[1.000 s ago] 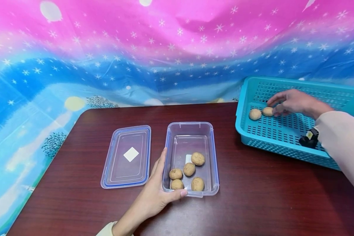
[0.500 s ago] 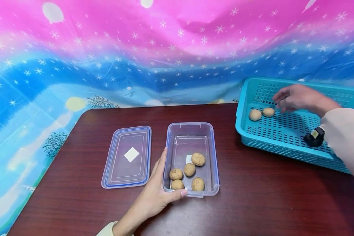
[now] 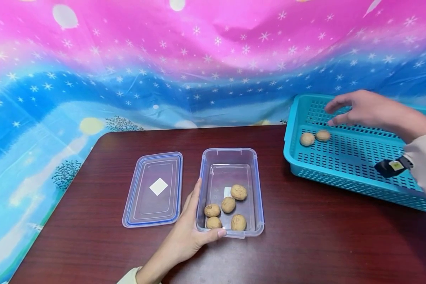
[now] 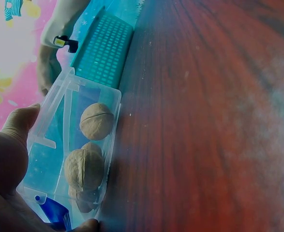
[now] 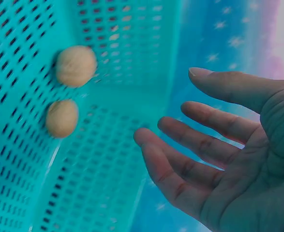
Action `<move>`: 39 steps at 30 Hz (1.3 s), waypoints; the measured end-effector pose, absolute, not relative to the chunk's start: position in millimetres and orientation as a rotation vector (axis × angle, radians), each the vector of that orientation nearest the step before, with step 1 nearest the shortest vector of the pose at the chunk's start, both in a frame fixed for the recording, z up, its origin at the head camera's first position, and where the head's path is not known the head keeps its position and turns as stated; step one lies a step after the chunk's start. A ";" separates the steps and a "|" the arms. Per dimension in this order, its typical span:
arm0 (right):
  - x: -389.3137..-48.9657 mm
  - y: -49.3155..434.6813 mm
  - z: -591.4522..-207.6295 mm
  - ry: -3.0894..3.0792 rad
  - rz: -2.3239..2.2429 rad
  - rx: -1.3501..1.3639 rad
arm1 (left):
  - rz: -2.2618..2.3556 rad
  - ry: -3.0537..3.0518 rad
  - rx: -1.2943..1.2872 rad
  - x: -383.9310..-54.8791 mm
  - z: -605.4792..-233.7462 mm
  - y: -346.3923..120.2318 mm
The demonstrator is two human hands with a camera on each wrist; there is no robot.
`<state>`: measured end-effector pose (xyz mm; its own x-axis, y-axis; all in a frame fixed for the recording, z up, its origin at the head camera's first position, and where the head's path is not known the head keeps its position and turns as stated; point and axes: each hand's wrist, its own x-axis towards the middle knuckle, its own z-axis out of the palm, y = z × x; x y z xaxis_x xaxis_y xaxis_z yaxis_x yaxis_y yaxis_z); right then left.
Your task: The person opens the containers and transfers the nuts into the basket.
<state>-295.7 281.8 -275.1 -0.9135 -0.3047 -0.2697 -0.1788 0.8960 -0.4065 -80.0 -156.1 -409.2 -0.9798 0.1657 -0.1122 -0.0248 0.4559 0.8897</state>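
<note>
My left hand (image 3: pixel 186 232) grips the near left corner of a clear plastic food container (image 3: pixel 230 156), thumb over the front rim and fingers along the left wall. Several walnuts (image 3: pixel 238 192) lie in its near half; the left wrist view shows a walnut (image 4: pixel 97 121) through the wall. My right hand (image 3: pixel 370 108) hovers above the turquoise basket (image 3: pixel 340 183) with nothing in it, thumb and fingers apart. Below its fingertips, two walnuts sit side by side on the basket floor; the right wrist view has one walnut (image 5: pixel 76 66) and the other walnut (image 5: pixel 62 118) beyond the spread fingers.
A clear lid (image 3: pixel 152 189) with a blue seal and a white label lies flat left of the container. The dark red-brown table (image 3: pixel 305 244) carries everything. Behind it hangs a pink and blue cloth (image 3: pixel 213 71) with snowflakes.
My right hand has drawn back from the two walnuts, rising up and to the right with nothing in it. Both walnuts stay in the basket. My left hand and the container have not moved.
</note>
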 end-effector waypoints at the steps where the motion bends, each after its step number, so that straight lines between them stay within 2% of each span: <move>1: -292.5 278.9 -272.5 2.749 -0.526 -0.374 | 1.545 2.519 0.123 -80.0 -409.3 -156.1; 12: -244.8 211.8 -262.3 2.805 -0.686 -0.522 | 1.537 2.523 0.115 -80.4 -409.1 -155.9; 23: -200.6 148.1 -280.5 2.705 -0.888 -0.836 | 1.530 2.529 0.108 -80.9 -408.4 -156.4; 31: -186.3 117.6 -299.5 2.616 -0.998 -1.057 | 1.526 2.524 0.106 -81.5 -407.7 -157.1; 39: -183.5 92.2 -324.5 2.491 -1.040 -1.167 | 1.513 2.523 0.111 -81.9 -408.2 -157.0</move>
